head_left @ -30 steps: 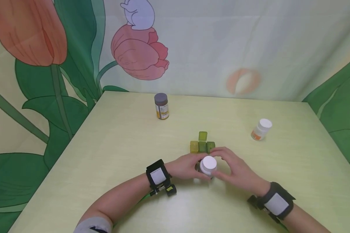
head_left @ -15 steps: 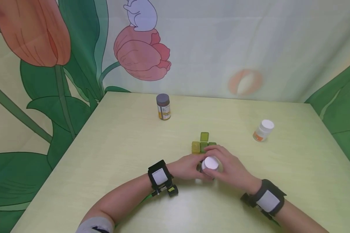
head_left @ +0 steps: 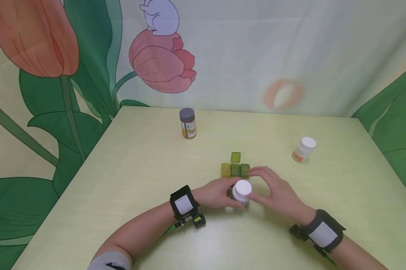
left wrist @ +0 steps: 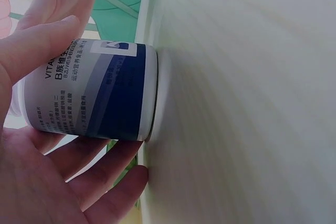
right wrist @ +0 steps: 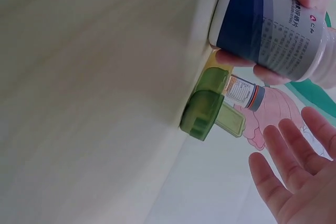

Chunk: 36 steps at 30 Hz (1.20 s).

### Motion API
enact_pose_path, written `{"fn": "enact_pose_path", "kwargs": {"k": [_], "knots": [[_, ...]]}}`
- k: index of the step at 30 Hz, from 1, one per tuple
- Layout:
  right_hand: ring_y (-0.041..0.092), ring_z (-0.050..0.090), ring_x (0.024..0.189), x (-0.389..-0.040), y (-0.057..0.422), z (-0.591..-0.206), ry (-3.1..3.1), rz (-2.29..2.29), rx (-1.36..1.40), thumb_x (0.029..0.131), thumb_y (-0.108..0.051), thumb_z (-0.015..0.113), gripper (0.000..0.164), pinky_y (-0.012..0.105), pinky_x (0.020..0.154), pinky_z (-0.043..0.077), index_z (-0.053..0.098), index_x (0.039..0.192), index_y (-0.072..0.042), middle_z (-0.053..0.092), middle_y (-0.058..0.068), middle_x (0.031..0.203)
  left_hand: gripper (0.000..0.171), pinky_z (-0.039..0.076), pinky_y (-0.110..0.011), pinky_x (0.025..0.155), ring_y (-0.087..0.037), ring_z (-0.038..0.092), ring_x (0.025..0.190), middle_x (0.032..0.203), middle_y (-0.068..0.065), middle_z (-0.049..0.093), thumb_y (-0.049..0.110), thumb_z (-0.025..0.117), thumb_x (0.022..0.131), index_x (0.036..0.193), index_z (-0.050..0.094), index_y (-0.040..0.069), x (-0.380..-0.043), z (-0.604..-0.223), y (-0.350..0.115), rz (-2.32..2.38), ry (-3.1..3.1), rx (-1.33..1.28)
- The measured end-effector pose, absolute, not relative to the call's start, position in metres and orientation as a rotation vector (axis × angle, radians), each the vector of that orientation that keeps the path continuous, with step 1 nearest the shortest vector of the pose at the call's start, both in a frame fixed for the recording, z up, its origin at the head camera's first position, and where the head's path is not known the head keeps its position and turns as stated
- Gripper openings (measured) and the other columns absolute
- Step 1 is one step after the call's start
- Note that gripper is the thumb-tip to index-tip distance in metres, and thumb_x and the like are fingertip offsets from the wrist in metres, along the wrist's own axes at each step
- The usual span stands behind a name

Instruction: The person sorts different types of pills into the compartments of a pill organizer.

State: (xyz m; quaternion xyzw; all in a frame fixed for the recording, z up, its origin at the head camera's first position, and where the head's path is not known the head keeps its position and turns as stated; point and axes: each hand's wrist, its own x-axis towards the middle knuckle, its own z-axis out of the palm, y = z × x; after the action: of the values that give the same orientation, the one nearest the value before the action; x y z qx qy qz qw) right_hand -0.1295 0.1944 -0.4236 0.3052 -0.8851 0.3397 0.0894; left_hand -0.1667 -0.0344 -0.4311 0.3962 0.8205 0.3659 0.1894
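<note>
My left hand (head_left: 217,192) holds a white pill bottle (left wrist: 97,90) with a blue label band, thumb on one side and fingers round the other. The bottle stands upright with its base at the tabletop, its white cap (head_left: 243,187) facing up. To the right of the bottle is my right hand (head_left: 280,195), fingers spread and extended. Its thumb tip overlaps the cap's edge in the head view. In the right wrist view its fingers (right wrist: 286,148) hold nothing. Just beyond the bottle lies a small green and yellow pill box (head_left: 235,170), one lid (head_left: 235,157) flipped up.
A brown bottle (head_left: 188,127) with a dark cap stands at the back, left of the middle. Toward the right is another white bottle (head_left: 303,150) with an orange label. A printed cloth (head_left: 229,56) hangs behind the table (head_left: 138,150).
My right hand closed over the cap half a second ago, then spread its fingers and drew back to the right. My left hand keeps its hold on the bottle.
</note>
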Motion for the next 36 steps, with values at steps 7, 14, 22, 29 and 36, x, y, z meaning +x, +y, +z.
{"fn": "enact_pose_path", "kwargs": {"k": [7,14,22,29,36], "knots": [[0.017,0.051,0.115,-0.127,0.198,-0.424,-2.613,1.276,1.028,0.086,-0.011,0.075,0.045,0.045,0.083,0.049,0.055,0.126,-0.014,0.055,0.001,0.127,0.058,0.042,-0.023,0.088,-0.004,0.054,0.101,0.115,0.005,0.062,0.032,0.080,0.082,0.131,0.054,0.014,-0.167,-0.431,-0.034,1.034,2.308,1.104],[0.018,0.049,0.118,-0.128,0.194,-0.425,-2.586,1.347,1.082,0.085,-0.010,0.076,0.050,0.048,0.086,0.048,0.054,0.129,-0.016,0.053,0.000,0.129,0.059,0.043,-0.024,0.088,-0.004,0.055,0.101,0.115,0.007,0.062,0.034,0.079,0.083,0.132,0.053,0.015,-0.168,-0.434,-0.036,1.025,2.315,1.123],[0.017,0.049,0.118,-0.130,0.183,-0.423,-2.581,1.361,1.057,0.081,-0.014,0.080,0.047,0.050,0.085,0.046,0.057,0.122,-0.017,0.053,0.001,0.129,0.062,0.044,-0.022,0.084,-0.005,0.054,0.098,0.114,0.009,0.060,0.034,0.078,0.084,0.136,0.050,0.016,-0.169,-0.435,-0.037,1.046,2.293,1.137],[0.018,0.052,0.116,-0.131,0.181,-0.423,-2.548,1.323,1.057,0.080,-0.010,0.080,0.044,0.046,0.084,0.048,0.059,0.118,-0.018,0.056,0.002,0.127,0.061,0.044,-0.022,0.082,-0.005,0.054,0.096,0.112,0.010,0.059,0.034,0.078,0.083,0.135,0.051,0.017,-0.169,-0.434,-0.036,1.047,2.296,1.133],[0.015,0.056,0.107,-0.134,0.182,-0.419,-2.496,1.309,1.079,0.078,-0.007,0.081,0.046,0.042,0.082,0.049,0.061,0.119,-0.015,0.062,-0.001,0.117,0.061,0.044,-0.022,0.084,-0.004,0.054,0.098,0.114,0.009,0.060,0.033,0.078,0.083,0.135,0.051,0.016,-0.168,-0.434,-0.037,1.049,2.292,1.128]]}}
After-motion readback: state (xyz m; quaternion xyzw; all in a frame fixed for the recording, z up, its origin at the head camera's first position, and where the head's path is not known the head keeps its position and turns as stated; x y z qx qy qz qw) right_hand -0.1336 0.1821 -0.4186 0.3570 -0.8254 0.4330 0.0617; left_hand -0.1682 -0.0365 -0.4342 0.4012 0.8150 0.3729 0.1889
